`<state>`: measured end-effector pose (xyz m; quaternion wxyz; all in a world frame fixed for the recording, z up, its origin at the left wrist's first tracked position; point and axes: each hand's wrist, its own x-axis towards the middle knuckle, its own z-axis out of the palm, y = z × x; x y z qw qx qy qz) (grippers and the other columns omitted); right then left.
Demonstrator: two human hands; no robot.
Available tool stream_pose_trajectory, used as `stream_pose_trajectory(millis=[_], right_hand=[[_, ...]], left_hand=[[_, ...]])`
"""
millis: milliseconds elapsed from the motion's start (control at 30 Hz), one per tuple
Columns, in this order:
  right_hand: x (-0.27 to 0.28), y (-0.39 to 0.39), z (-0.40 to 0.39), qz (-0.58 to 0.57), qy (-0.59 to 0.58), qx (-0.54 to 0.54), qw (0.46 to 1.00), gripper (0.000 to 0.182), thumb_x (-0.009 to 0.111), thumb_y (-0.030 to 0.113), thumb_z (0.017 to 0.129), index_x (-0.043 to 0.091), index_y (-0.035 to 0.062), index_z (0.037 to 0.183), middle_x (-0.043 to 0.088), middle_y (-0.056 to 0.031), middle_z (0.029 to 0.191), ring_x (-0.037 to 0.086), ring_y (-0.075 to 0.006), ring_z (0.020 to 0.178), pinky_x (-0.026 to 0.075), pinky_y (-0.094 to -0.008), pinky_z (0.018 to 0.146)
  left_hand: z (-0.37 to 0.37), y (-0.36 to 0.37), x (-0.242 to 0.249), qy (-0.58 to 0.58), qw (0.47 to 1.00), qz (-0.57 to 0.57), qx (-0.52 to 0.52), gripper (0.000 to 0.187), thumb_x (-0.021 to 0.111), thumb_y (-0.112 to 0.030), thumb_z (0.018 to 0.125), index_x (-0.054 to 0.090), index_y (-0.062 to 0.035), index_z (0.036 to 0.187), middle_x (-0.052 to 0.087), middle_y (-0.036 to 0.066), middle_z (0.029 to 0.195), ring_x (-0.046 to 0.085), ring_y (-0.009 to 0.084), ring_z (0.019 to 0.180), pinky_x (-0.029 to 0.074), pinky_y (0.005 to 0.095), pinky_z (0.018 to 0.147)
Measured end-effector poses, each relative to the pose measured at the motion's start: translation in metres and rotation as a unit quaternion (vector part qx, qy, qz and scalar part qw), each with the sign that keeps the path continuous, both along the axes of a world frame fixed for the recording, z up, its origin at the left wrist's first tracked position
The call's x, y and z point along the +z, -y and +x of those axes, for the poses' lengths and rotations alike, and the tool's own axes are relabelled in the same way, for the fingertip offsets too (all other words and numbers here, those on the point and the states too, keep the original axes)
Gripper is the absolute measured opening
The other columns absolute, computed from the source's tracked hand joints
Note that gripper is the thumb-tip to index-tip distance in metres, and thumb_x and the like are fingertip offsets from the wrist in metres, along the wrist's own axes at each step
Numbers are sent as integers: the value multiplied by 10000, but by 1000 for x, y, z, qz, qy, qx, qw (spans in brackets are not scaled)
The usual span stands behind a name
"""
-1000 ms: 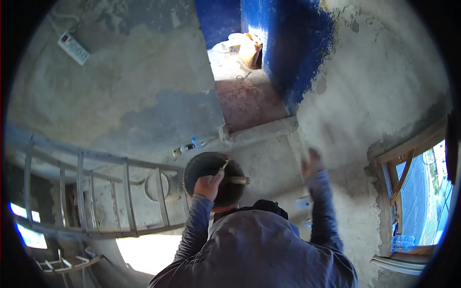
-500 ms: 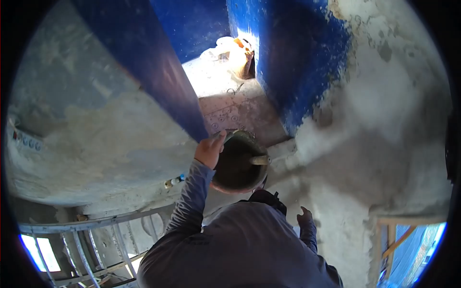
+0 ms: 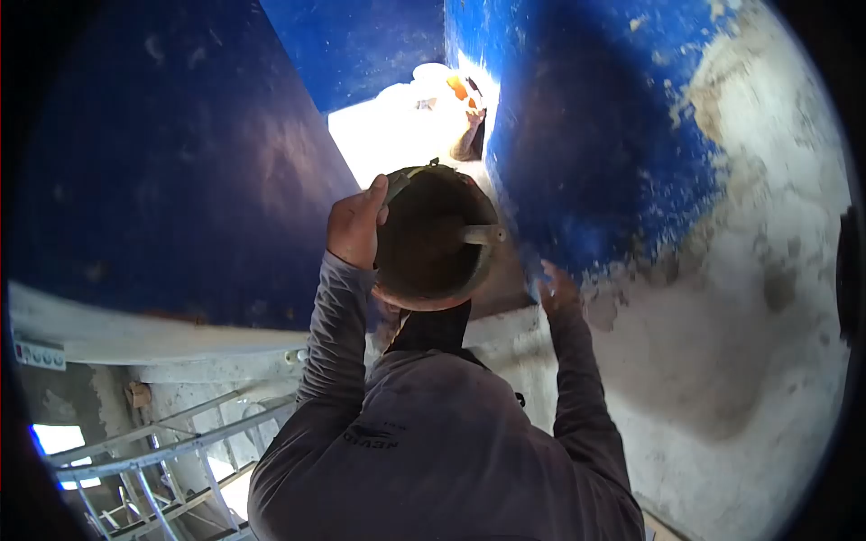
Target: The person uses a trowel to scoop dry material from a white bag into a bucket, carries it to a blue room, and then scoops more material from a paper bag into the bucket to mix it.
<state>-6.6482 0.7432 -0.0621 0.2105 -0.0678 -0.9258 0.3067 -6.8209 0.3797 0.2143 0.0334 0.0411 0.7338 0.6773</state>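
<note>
My left hand (image 3: 356,221) grips the upper left rim of a round bucket (image 3: 424,302), its thumb along the edge. The bucket hangs in front of my body, its inside in dark shadow. A tool with a pale handle (image 3: 484,234) lies in it, the handle's end jutting over the right rim; its other end is lost in the shadow. To the right, my right hand (image 3: 561,288) holds nothing, its fingers apart and close beside the lower edge of the blue wall (image 3: 595,153).
Another blue wall (image 3: 180,180) rises on the left. Ahead, a brightly lit floor bears a whitish and orange bundle (image 3: 465,104) in the corner. A metal ladder (image 3: 171,460) lies at lower left, near a power strip (image 3: 41,354). Rough grey plaster (image 3: 722,343) covers the right side.
My body has come forward between the blue walls, carrying the bucket along. My right hand has risen from beside my body towards the right wall.
</note>
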Motion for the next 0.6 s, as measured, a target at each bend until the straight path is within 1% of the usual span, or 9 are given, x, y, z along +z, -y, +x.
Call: stream_pose_trajectory(millis=[67, 133, 200, 233, 300, 333, 400, 500, 600], right_hand=[[-50, -11, -12, -25, 35, -15, 999, 545, 675, 348, 902, 596, 54, 1355, 671, -206, 1230, 681, -335, 1021, 550, -446, 876], [-39, 0, -3, -175, 188, -30, 966, 579, 673, 392, 896, 600, 30, 1342, 652, -229, 1276, 654, -376, 1123, 516, -462, 968], [-45, 8, 9, -125, 335, -66, 932, 580, 640, 392, 908, 591, 12, 1344, 615, -250, 1340, 565, -409, 1272, 450, -454, 1073], [-100, 2, 46, -140, 338, -34, 930, 595, 620, 340, 896, 561, 11, 1388, 600, -269, 1344, 563, -410, 1265, 437, -471, 1091], [-186, -8, 116, -76, 576, -104, 807, 604, 637, 346, 896, 555, 5, 1388, 570, -260, 1390, 550, -398, 1283, 429, -467, 1110], [-204, -15, 162, -282, 573, -154, 754, 563, 667, 321, 890, 583, 24, 1362, 600, -251, 1347, 582, -372, 1249, 476, -446, 1052], [-163, 2, 180, -258, 630, -226, 697, 554, 676, 327, 886, 593, 32, 1347, 625, -223, 1258, 603, -343, 1148, 492, -438, 982], [-131, -3, 115, -242, 602, -274, 710, 539, 688, 338, 880, 609, 43, 1324, 663, -180, 1125, 634, -299, 996, 516, -425, 878], [-148, -36, 24, -219, 490, -274, 798, 524, 700, 348, 874, 624, 54, 1302, 700, -137, 992, 665, -255, 844, 541, -413, 774]], left_hand=[[-44, -12, -3, 2, 1000, -20, 8, 622, 612, -494, 993, 495, -39, 585, 433, -15, 571, 392, 104, 577, 318, 315, 580], [-91, -19, -17, -10, 999, -36, 7, 630, 620, -506, 982, 496, -44, 572, 435, -20, 558, 403, 114, 562, 322, 326, 569], [-130, -37, -42, -25, 998, -54, -11, 628, 627, -513, 974, 513, -52, 563, 443, -8, 547, 417, 116, 560, 333, 333, 568], [-177, -46, -58, -38, 996, -75, -36, 627, 634, -521, 967, 529, -60, 554, 452, 4, 536, 431, 118, 557, 344, 340, 566], [-229, -54, -117, -69, 987, -135, -55, 641, 640, -530, 960, 533, -52, 547, 434, 47, 523, 422, 126, 542, 349, 373, 555], [-254, -59, -135, -55, 985, -151, -67, 649, 641, -536, 958, 536, -44, 547, 427, 69, 519, 416, 130, 534, 350, 390, 549], [-274, -58, -140, 64, 982, -150, -93, 661, 640, -544, 956, 540, -30, 552, 422, 91, 517, 408, 133, 526, 348, 406, 543], [-324, -59, -150, 85, 975, -159, -129, 676, 639, -549, 954, 536, -8, 561, 426, 95, 519, 396, 137, 523, 343, 420, 536], [-370, -63, -157, 93, 966, -204, -126, 674, 644, -558, 946, 549, -11, 562, 448, 99, 522, 412, 134, 533, 354, 415, 539]])
